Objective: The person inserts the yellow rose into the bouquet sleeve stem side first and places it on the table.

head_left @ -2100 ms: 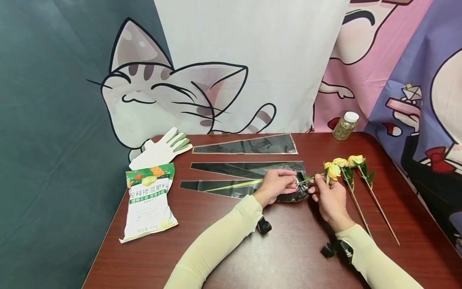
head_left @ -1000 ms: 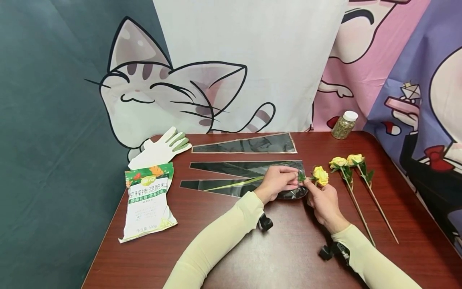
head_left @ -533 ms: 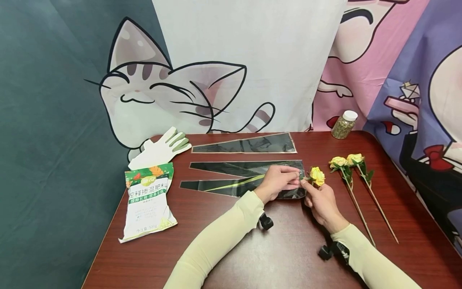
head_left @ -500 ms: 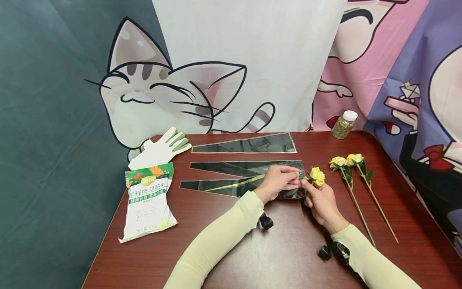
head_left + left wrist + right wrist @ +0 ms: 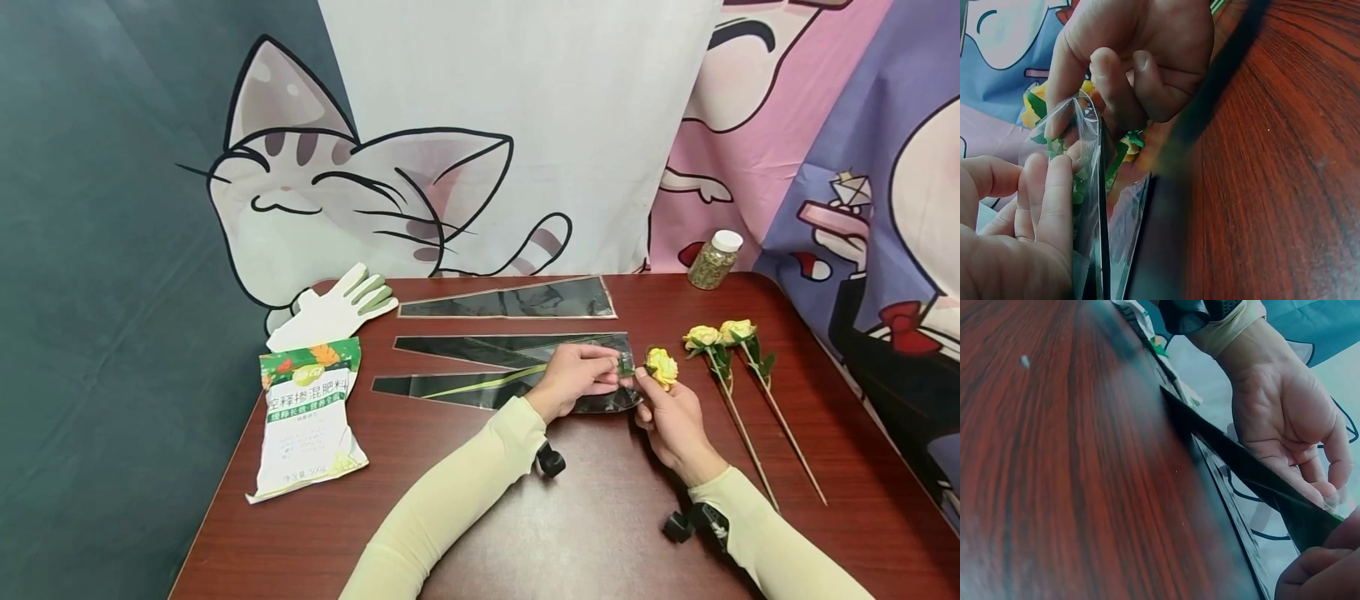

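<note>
On the wooden table (image 5: 600, 508), the nearest tapered flower sleeve (image 5: 480, 397) points its narrow end toward the left edge, its mouth toward the right. The left hand (image 5: 573, 379) pinches the film there, apparently to keep it spread; the right hand (image 5: 675, 423) pinches the yellow rose (image 5: 662, 368) below its bloom, just outside the mouth, probably for alignment.

We are at a flower-work corner, whether in a home or a studio we cannot tell: cartoon-printed cloths (image 5: 615, 125) hang behind a wood-grain table (image 5: 592, 525) bearing yellow roses (image 5: 662, 367), plastic sleeves (image 5: 480, 397) and a fertilizer bag (image 5: 307, 429).
</note>
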Action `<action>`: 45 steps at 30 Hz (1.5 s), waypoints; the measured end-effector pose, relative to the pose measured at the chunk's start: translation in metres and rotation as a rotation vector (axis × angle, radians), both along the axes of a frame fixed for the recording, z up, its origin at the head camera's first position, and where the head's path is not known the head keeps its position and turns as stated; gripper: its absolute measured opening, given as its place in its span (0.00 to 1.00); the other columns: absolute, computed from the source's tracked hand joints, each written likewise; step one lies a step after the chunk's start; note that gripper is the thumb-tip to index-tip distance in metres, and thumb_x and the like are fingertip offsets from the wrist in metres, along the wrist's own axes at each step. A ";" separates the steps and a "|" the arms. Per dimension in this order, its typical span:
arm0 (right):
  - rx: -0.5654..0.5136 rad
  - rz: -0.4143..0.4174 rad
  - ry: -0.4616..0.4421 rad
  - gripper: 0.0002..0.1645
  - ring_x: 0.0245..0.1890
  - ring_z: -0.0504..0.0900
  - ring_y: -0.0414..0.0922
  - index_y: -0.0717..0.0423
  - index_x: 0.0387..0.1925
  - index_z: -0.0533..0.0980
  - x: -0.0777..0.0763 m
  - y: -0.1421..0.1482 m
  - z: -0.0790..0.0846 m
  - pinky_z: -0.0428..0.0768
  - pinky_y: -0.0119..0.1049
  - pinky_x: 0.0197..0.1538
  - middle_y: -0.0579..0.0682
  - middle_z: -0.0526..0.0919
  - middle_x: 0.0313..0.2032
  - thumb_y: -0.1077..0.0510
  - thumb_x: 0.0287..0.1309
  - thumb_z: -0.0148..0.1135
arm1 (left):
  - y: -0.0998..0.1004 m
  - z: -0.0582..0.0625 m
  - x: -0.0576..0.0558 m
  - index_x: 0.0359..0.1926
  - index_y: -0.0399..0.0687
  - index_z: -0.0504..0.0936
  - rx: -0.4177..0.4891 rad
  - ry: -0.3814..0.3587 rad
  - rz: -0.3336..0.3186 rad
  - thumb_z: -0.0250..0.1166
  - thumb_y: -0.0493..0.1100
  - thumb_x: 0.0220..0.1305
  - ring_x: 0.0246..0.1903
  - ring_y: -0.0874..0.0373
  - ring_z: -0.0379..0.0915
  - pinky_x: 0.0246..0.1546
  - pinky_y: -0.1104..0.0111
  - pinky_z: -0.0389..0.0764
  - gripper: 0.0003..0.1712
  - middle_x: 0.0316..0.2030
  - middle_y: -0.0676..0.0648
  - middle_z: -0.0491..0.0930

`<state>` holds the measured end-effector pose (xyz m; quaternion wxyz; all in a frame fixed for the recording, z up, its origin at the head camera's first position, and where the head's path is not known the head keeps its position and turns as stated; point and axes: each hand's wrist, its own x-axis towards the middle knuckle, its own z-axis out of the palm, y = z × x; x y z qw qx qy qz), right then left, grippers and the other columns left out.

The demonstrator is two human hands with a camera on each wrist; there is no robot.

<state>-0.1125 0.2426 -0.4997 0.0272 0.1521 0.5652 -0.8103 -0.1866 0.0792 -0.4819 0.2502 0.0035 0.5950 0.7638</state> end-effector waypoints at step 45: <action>0.061 0.197 0.150 0.12 0.20 0.84 0.35 0.54 0.55 0.72 -0.003 0.010 -0.009 0.77 0.23 0.21 0.40 0.88 0.34 0.61 0.76 0.63 | 0.000 0.005 0.005 0.57 0.35 0.87 -0.056 0.059 -0.077 0.74 0.34 0.65 0.32 0.59 0.88 0.41 0.66 0.93 0.20 0.41 0.45 0.92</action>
